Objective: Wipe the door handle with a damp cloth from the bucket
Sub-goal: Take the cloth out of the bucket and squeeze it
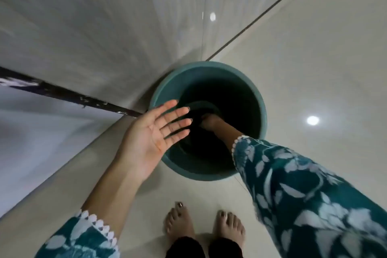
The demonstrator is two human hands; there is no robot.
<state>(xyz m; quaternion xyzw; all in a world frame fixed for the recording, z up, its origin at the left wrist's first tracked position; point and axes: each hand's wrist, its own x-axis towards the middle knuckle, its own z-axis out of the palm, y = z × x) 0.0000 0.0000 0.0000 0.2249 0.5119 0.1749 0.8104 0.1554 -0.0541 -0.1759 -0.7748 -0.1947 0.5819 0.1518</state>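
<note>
With our right hand [209, 121] deep in the bucket [247, 81], grip unseen, and left hand [152, 132] spread wide over its rim, we expect a limp, heavy, dripping cloth, best bunched mid-fold.

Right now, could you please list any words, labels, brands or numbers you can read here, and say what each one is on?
None: no readable text in this view.
The bucket shows no label or brand.
The sleeves carry only a floral print, no letters.
The dark strip by the wall has pale marks, too blurred to read as anything.

The right hand [209, 122] reaches into the dark bucket [167, 90], its fingers hidden.
</note>
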